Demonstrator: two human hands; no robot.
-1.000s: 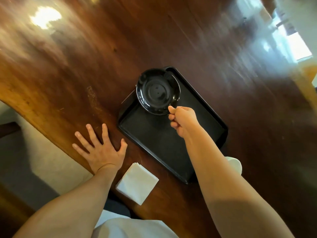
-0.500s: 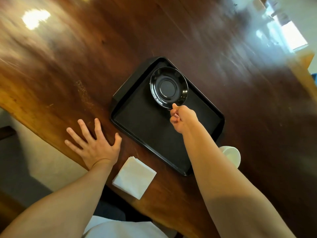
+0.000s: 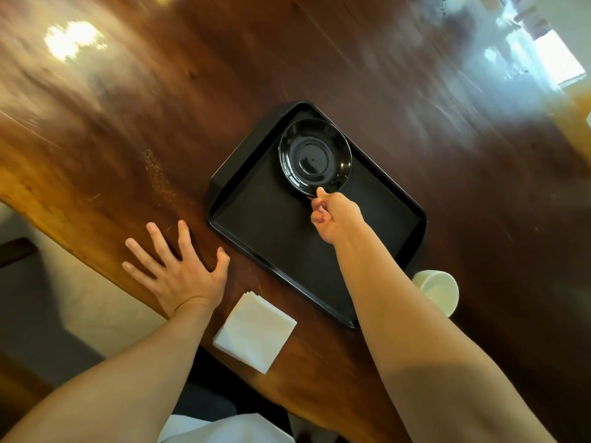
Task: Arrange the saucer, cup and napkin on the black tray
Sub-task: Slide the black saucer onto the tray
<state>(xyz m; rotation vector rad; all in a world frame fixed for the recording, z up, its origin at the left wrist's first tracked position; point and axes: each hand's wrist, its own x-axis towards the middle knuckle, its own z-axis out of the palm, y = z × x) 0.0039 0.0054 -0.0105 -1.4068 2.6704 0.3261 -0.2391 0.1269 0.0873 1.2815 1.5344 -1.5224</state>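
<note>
A glossy black saucer (image 3: 315, 155) sits in the far corner of the black tray (image 3: 275, 231). My right hand (image 3: 335, 219) pinches the saucer's near rim between thumb and fingers. My left hand (image 3: 179, 270) lies flat on the wooden table, fingers spread, left of the tray and holding nothing. A folded white napkin (image 3: 254, 330) lies on the table near the front edge, between my arms. A white cup (image 3: 439, 290) stands on the table just right of the tray's near corner, partly hidden by my right forearm.
The dark polished wooden table (image 3: 287, 52) stretches far beyond the tray, with window glare on its surface. Its front edge runs diagonally at lower left, with floor and a pale wall below it.
My right hand has carried the saucer from over the tray's left rim to inside its far corner and lowered it. My left hand has stayed flat on the table.
</note>
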